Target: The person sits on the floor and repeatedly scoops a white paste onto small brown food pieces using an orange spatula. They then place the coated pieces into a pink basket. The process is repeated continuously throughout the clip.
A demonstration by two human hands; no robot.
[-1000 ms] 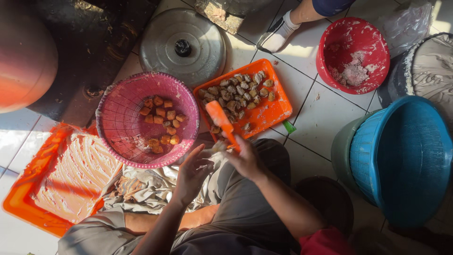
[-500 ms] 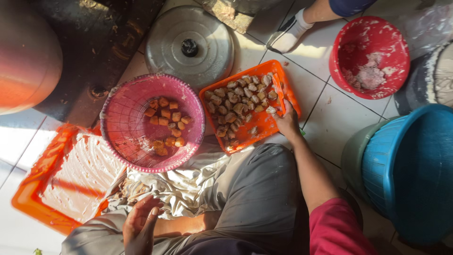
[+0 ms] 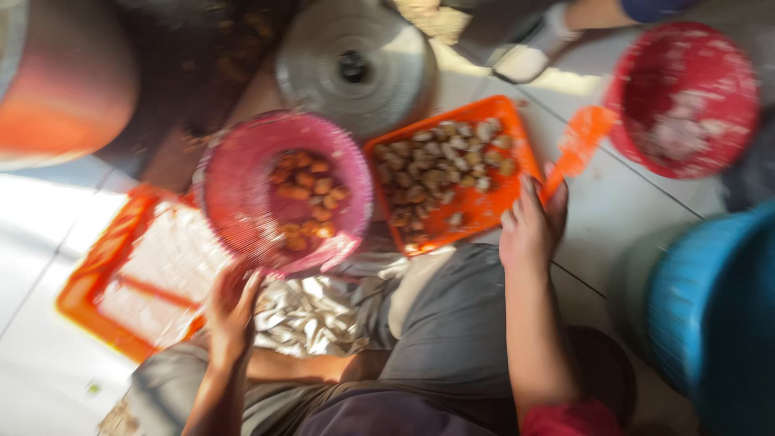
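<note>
Since half a second ago the left hand (image 3: 232, 311) has risen from the lap to the near rim of the round pink plastic basket (image 3: 234, 173) of browned pieces, fingers loosely spread, touching the rim; whether it grips is too blurred to tell. Right of the basket lies the flat orange plastic tray (image 3: 508, 125) of pale pieces. The right hand (image 3: 533, 226), earlier at that tray's corner, now holds an orange plastic spatula (image 3: 583, 141) lifted beside it, toward the red plastic bowl (image 3: 726, 60).

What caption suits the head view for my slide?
Right hand lifts orange spatula beside orange tray; left hand near pink basket.
</note>
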